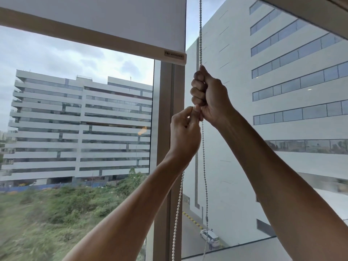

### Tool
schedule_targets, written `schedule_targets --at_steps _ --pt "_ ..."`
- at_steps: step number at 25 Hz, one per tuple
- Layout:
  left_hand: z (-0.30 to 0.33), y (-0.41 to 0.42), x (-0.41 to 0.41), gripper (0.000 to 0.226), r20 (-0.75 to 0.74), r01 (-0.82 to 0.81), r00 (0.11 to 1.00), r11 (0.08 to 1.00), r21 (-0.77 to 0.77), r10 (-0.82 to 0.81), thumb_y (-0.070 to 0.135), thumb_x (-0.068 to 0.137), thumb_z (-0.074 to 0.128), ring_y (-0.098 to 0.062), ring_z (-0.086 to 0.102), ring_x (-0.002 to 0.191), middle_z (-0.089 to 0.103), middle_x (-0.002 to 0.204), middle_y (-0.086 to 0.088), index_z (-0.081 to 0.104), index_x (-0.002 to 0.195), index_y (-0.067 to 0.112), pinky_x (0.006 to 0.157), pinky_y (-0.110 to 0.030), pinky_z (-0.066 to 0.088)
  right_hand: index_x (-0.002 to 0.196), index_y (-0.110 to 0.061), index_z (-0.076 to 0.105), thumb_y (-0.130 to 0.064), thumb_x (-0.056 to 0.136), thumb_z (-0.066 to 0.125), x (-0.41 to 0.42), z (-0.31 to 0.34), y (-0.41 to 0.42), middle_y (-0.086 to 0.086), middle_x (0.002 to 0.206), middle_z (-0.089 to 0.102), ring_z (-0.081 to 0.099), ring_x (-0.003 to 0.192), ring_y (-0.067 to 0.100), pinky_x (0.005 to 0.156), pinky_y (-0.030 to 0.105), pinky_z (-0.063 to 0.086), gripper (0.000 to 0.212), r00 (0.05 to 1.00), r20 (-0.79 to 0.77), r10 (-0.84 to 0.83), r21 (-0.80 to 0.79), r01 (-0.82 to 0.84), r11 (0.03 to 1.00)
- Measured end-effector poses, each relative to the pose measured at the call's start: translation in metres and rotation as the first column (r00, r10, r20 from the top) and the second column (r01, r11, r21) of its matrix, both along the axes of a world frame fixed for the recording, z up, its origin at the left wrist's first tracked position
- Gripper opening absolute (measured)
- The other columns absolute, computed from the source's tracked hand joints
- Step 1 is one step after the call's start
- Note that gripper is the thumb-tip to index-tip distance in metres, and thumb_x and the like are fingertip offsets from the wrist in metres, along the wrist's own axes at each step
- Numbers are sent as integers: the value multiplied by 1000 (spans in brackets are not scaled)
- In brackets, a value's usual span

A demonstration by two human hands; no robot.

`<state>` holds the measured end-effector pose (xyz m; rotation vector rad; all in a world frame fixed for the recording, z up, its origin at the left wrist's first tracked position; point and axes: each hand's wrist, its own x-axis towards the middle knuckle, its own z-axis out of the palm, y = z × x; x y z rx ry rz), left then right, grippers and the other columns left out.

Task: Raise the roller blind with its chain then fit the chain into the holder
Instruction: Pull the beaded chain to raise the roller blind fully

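Window behind; right hand [209, 95] and left hand [185, 132] around chain [200, 34]

Head cam, tilted up, close to window [75, 110].

Your right hand [208, 95] swallows the stretch of bead chain [200, 34] inside its fist, and your left hand [185, 134] hides where the other strand passes. The chain runs off both top and bottom edges. The roller blind [113, 21] is cut off above; its bottom-rail label [174, 54] is too blurred to read.
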<state>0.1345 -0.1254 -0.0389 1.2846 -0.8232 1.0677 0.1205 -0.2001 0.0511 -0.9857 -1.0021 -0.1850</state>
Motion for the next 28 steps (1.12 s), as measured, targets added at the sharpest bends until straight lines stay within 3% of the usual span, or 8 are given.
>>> schedule_targets --at_steps 10,14,19,23,28 --pt "-88 -7 9 39 -107 -13 994 1000 -17 12 20 102 45 -14 21 45 27 50 6 44 63 19 46 -31 18 63 -17 37 -31 105 33 17 -85 -7 -10 41 26 16 31 2 36 21 8 45 996 -84 -6 -36 3 999" --pt "-128 -11 4 39 -122 -84 989 996 -5 82 13 104 45 -12 21 49 26 53 8 42 65 17 46 -28 18 65 -16 37 -30 105 32 18 -125 -10 -10 42 27 7 42 11 38 20 7 43 992 -123 -6 -35 1 999" --pt "-180 -14 -1 38 -173 -150 973 989 18 150 8 104 44 -9 21 49 26 53 12 42 67 14 45 -30 18 63 -17 39 -33 102 38 22 -175 -11 -11 43 26 7 41 11 36 18 9 42 977 -213 -3 -18 -1 1000" --pt "-217 -17 -5 36 -244 -145 958 988 54 153 14 104 43 -9 22 48 27 51 13 42 67 16 45 -29 18 62 -17 40 -39 90 47 24 -214 -16 -10 43 26 8 38 9 36 18 9 36 963 -268 -6 -12 3 1000" --pt "-239 -16 -13 35 -283 -136 947 988 72 151 20 103 43 -9 21 48 27 50 12 42 68 18 47 -25 19 60 -19 42 -39 91 46 19 -236 -17 -12 43 26 8 38 8 34 16 11 37 952 -306 13 -6 -16 1000"
